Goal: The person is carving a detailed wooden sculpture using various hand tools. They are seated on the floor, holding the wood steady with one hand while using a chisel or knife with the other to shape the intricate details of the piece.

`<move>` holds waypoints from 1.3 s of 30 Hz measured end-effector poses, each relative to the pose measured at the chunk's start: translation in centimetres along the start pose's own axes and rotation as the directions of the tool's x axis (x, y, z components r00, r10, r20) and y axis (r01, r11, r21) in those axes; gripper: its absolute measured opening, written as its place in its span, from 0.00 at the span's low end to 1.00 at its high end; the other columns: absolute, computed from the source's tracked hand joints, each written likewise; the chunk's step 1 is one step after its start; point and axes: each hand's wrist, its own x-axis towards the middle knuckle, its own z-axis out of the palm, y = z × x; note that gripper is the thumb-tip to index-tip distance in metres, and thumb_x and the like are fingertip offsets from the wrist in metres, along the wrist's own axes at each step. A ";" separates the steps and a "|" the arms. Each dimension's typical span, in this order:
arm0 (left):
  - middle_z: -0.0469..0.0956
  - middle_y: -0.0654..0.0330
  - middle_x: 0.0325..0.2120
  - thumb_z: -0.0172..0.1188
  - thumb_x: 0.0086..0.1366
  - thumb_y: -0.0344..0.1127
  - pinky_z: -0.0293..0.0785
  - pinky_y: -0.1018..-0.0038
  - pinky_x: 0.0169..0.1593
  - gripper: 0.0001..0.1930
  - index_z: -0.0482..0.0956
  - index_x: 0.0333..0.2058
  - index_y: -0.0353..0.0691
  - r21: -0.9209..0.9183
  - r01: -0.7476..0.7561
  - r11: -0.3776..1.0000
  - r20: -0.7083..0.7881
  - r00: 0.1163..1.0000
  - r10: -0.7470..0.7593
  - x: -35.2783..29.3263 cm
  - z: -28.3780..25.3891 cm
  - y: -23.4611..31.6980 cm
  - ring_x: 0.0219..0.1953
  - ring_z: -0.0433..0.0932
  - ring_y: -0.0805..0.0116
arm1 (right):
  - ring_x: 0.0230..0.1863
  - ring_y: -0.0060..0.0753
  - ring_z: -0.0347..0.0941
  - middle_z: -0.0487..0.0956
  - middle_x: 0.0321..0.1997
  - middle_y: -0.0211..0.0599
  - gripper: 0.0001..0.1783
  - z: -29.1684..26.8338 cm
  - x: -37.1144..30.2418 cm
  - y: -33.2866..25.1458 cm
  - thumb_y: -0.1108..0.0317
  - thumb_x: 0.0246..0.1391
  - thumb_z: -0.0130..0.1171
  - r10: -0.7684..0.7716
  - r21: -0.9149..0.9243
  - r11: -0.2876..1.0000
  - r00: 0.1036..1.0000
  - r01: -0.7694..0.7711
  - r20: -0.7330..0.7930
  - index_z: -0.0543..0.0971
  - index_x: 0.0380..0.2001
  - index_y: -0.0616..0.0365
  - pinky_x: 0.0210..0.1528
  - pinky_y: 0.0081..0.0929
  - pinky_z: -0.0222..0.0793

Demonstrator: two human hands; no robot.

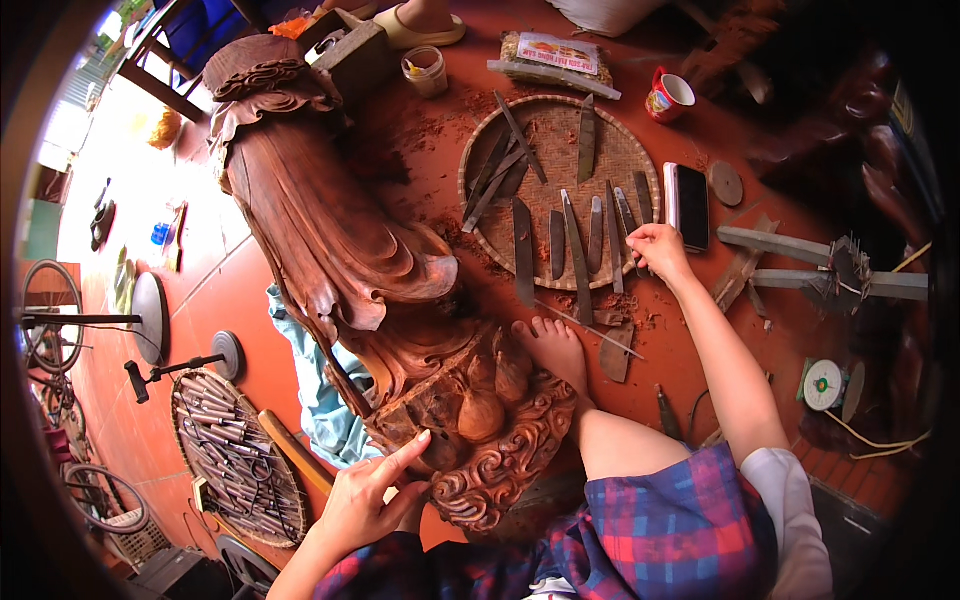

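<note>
A large carved wooden statue [320, 230] lies tilted before me, its draped robe stretching toward the far left and its swirl-carved base close to my legs. My left hand [362, 502] is open, with the index finger stretched out against the base and the thumb apart. Over the right edge of a round woven tray [555, 120], my right hand [660, 250] pinches the near end of a narrow flat metal blade [625, 208]. Several other dark flat blades [578, 250] lie spread in the tray, some with pale tips.
Beside the tray are a phone [692, 205], a red mug [669, 95] and a plastic bag [555, 62]. A thin rod [590, 329] lies near my bare foot [555, 350]. Left of the statue stand a blue cloth [325, 400] and a basket of chisels [215, 420]. Clamps [830, 268] lie right.
</note>
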 end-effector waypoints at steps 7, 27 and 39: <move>0.78 0.57 0.24 0.68 0.57 0.33 0.75 0.66 0.32 0.37 0.66 0.66 0.47 0.013 -0.022 1.000 0.027 0.999 0.021 -0.2 -0.3 -0.4 0.25 0.78 0.58 | 0.15 0.20 0.74 0.80 0.19 0.33 0.06 2.8 0.4 -1.4 0.70 0.55 0.64 0.024 -0.056 0.998 0.999 -0.022 0.046 0.84 0.31 0.62 0.16 0.23 0.72; 0.80 0.52 0.27 0.62 0.61 0.32 0.76 0.60 0.33 0.38 0.58 0.69 0.49 -0.094 -0.154 0.984 -0.022 0.988 0.153 0.5 -0.4 -1.1 0.28 0.80 0.50 | 0.32 0.45 0.80 0.81 0.26 0.45 0.16 -2.3 6.6 3.5 0.60 0.43 0.73 -0.047 -0.700 0.714 0.997 -0.009 -0.062 0.75 0.19 0.56 0.37 0.43 0.72; 0.71 0.63 0.18 0.68 0.55 0.29 0.65 0.71 0.26 0.22 0.81 0.51 0.41 0.122 -0.216 0.969 -0.444 0.861 0.248 1.0 -1.3 -1.6 0.20 0.72 0.67 | 0.23 0.14 0.70 0.75 0.24 0.27 0.30 0.7 -14.8 -19.8 0.68 0.46 0.69 -0.597 0.655 0.735 0.624 0.173 0.505 0.72 0.52 0.69 0.25 0.07 0.59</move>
